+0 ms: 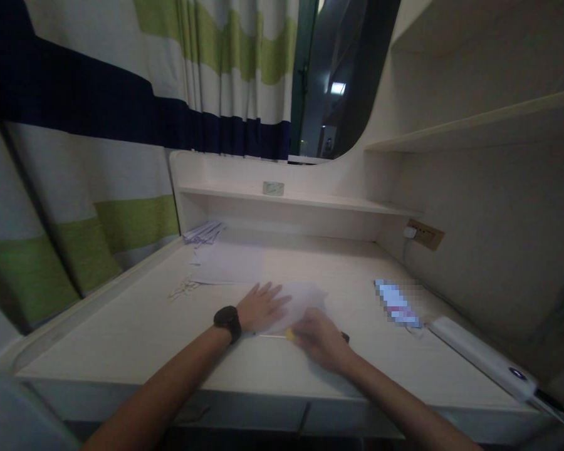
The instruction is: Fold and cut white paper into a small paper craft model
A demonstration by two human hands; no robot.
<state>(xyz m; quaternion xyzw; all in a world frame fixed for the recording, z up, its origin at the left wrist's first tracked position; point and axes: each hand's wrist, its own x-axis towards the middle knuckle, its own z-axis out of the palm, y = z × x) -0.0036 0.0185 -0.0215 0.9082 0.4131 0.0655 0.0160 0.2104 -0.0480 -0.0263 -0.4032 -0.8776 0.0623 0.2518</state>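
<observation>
I see the left hand (264, 308) spread flat on a paper sheet (305, 295) toward the desk's (145, 344) front, the right hand (320, 338) grasping a yellow tool (290, 334), perhaps a cutter; paper pieces (204, 233) lie stacked behind, this sheet seemingly unfinished.

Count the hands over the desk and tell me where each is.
2. The left hand lies spread on the white paper; the right hand is to its right, holding a small yellow thing by the paper's near edge.
</observation>
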